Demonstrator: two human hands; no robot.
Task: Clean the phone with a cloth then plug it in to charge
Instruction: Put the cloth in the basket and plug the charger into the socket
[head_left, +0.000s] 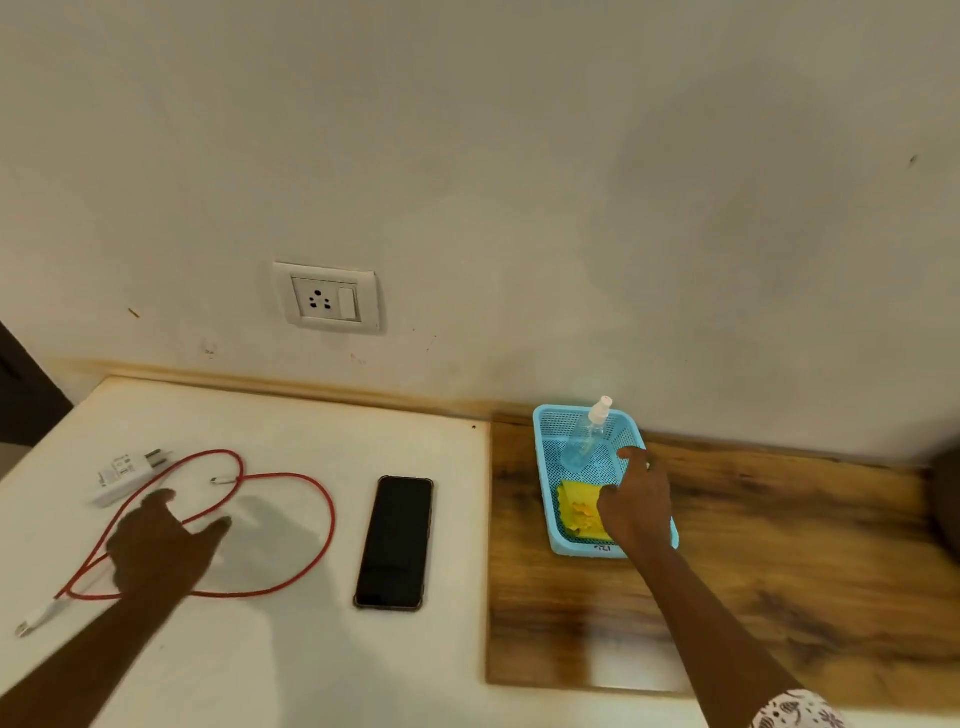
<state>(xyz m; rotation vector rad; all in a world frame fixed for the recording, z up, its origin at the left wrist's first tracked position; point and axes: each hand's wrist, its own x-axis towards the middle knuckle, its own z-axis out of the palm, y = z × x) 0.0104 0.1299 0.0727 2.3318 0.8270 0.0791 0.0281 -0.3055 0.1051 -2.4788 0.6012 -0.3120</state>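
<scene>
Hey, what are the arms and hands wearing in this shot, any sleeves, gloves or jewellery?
Both hands are bare: no gloves on the left hand or the right hand, and no watch or bracelet shows on either forearm. The only clothing visible is a sleeve edge at the bottom of the right arm, white with a dark printed pattern. Rings are too small to tell.

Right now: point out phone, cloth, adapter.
phone (393, 543), head view, centre of the dark screen.
cloth (577, 506), head view, yellow part showing left of the hand.
adapter (122, 475), head view, middle of the white body.
</scene>
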